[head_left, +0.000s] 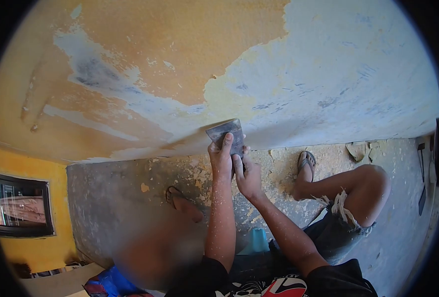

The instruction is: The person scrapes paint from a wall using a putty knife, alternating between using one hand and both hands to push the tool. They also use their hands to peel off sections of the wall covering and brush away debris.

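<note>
Above the black printed shirt [279,284], the left hand [221,157] and right hand [249,177] both grip the flat grey metal scraper [225,132], its blade against the peeling orange-painted wall [180,59] (mid-scrape, seemingly). Pushing further calls for a shallow blade angle.

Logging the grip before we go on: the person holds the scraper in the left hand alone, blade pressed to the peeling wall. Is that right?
Not quite. Both hands are on the scraper: the left hand up by the blade, the right hand just below it. The head view shows this. The blade is indeed pressed to the peeling wall.
</note>
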Demonstrator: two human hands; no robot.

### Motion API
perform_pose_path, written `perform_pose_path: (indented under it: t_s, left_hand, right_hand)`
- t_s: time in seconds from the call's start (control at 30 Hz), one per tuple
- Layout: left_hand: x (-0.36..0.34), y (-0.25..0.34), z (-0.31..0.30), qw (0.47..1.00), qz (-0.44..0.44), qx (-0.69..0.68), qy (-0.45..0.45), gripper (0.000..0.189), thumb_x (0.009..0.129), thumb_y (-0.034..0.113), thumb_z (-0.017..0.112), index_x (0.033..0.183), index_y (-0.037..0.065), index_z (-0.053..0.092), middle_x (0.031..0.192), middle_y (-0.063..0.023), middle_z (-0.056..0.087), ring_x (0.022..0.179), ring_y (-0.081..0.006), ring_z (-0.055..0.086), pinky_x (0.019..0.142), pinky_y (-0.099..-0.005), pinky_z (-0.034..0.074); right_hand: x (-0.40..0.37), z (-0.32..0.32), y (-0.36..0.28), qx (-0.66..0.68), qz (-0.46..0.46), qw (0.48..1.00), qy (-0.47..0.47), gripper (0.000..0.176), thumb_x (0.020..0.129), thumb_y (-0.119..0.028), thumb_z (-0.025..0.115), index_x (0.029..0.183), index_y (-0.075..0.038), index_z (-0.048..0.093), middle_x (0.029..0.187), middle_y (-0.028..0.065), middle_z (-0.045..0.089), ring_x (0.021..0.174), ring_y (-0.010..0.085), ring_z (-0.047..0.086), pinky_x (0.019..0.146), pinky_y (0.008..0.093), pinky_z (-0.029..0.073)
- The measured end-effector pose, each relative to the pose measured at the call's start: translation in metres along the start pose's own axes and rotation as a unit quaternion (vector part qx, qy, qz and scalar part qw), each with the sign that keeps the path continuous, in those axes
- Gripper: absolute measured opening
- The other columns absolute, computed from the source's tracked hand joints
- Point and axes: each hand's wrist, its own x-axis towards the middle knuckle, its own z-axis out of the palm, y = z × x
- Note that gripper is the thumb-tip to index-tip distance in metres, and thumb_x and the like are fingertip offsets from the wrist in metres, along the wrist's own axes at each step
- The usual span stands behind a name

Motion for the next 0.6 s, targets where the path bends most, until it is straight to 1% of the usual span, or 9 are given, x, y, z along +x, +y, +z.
perform_pose_path:
  t_s: [0.03, 0.17, 0.27, 0.37, 0.43, 0.47, 0.5, 0.53, 0.6]
  left_hand:
    - [0.001, -0.004, 0.002, 1.0, 0.005, 0.0, 0.026, 0.034, 0.092, 0.03, 0.07, 0.105, -0.001, 0.063, 0.088, -0.0128, 0.068, 0.063, -0.0195, 0.065, 0.054, -0.0305, 0.054]
    - [0.005, -0.005, 0.004, 0.999, 0.015, 0.0, 0.037, 0.034, 0.092, 0.03, 0.069, 0.105, 0.0, 0.063, 0.086, -0.0126, 0.067, 0.061, -0.0192, 0.064, 0.052, -0.0297, 0.053]
    - [0.006, 0.004, 0.01, 1.0, 0.006, -0.019, 0.023, 0.03, 0.093, 0.025, 0.068, 0.102, -0.003, 0.064, 0.086, -0.0131, 0.069, 0.065, -0.0188, 0.066, 0.057, -0.0321, 0.056]
    - [0.006, 0.012, 0.017, 1.0, -0.02, -0.007, 0.022, 0.036, 0.092, 0.032, 0.07, 0.102, -0.001, 0.062, 0.085, -0.0126, 0.067, 0.061, -0.0193, 0.064, 0.053, -0.0303, 0.054]
    - [0.008, 0.022, 0.029, 0.998, 0.041, 0.027, 0.032, 0.038, 0.091, 0.035, 0.07, 0.1, -0.002, 0.062, 0.083, -0.0128, 0.067, 0.059, -0.0198, 0.064, 0.053, -0.0307, 0.054]
    - [0.005, 0.041, 0.042, 0.999, 0.038, 0.003, -0.001, 0.04, 0.091, 0.036, 0.07, 0.099, -0.002, 0.063, 0.082, -0.0121, 0.066, 0.058, -0.0195, 0.063, 0.052, -0.0309, 0.054]
    - [0.006, 0.043, 0.045, 0.999, 0.037, -0.009, -0.008, 0.04, 0.091, 0.036, 0.069, 0.1, -0.002, 0.063, 0.081, -0.0116, 0.066, 0.058, -0.0192, 0.063, 0.051, -0.0308, 0.054]
    - [0.004, 0.044, 0.045, 0.999, 0.039, -0.018, -0.013, 0.04, 0.091, 0.037, 0.069, 0.1, -0.002, 0.063, 0.081, -0.0111, 0.066, 0.057, -0.0188, 0.063, 0.051, -0.0308, 0.054]
    - [0.002, 0.023, 0.032, 0.999, 0.023, 0.021, 0.024, 0.039, 0.092, 0.035, 0.068, 0.103, -0.002, 0.063, 0.082, -0.0107, 0.067, 0.058, -0.0186, 0.063, 0.052, -0.0306, 0.054]
  right_hand:
    - [0.001, 0.001, 0.0, -0.01, 0.012, 1.0, 0.007, 0.043, 0.101, -0.026, 0.052, 0.129, 0.006, 0.055, 0.064, 0.0223, 0.062, 0.057, 0.034, 0.066, 0.055, 0.0385, 0.049]
    - [0.007, -0.002, -0.003, -0.014, 0.024, 1.0, 0.009, 0.039, 0.1, -0.026, 0.053, 0.125, 0.004, 0.059, 0.061, 0.0224, 0.06, 0.054, 0.0335, 0.065, 0.054, 0.0387, 0.048]
    - [0.009, -0.002, -0.006, -0.029, 0.03, 0.999, 0.006, 0.038, 0.1, -0.026, 0.054, 0.121, 0.004, 0.061, 0.059, 0.0219, 0.059, 0.052, 0.0332, 0.064, 0.053, 0.0381, 0.048]
    - [0.011, -0.007, -0.013, -0.026, 0.009, 1.0, 0.011, 0.036, 0.1, -0.025, 0.054, 0.118, 0.004, 0.063, 0.058, 0.0209, 0.058, 0.051, 0.0336, 0.063, 0.053, 0.0377, 0.048]
    - [0.02, -0.014, -0.035, -0.035, 0.0, 0.999, 0.023, 0.035, 0.1, -0.025, 0.053, 0.115, 0.004, 0.064, 0.058, 0.0207, 0.058, 0.052, 0.0341, 0.064, 0.053, 0.0377, 0.048]
    - [0.023, -0.018, -0.046, -0.041, -0.013, 0.998, 0.036, 0.033, 0.1, -0.025, 0.053, 0.113, 0.004, 0.065, 0.058, 0.0205, 0.059, 0.052, 0.0345, 0.064, 0.053, 0.0376, 0.048]
    - [0.024, -0.023, -0.052, -0.044, -0.021, 0.999, 0.019, 0.035, 0.1, -0.025, 0.052, 0.116, 0.004, 0.063, 0.059, 0.0205, 0.059, 0.054, 0.0353, 0.065, 0.054, 0.0376, 0.049]
    - [0.017, -0.022, -0.05, -0.042, -0.018, 0.999, 0.015, 0.035, 0.1, -0.025, 0.052, 0.116, 0.004, 0.063, 0.059, 0.0205, 0.059, 0.054, 0.0353, 0.065, 0.054, 0.0376, 0.049]
    - [0.011, -0.013, -0.039, -0.027, 0.041, 0.998, 0.037, 0.037, 0.1, -0.026, 0.051, 0.118, 0.004, 0.062, 0.059, 0.0205, 0.059, 0.056, 0.0361, 0.066, 0.056, 0.0385, 0.05]
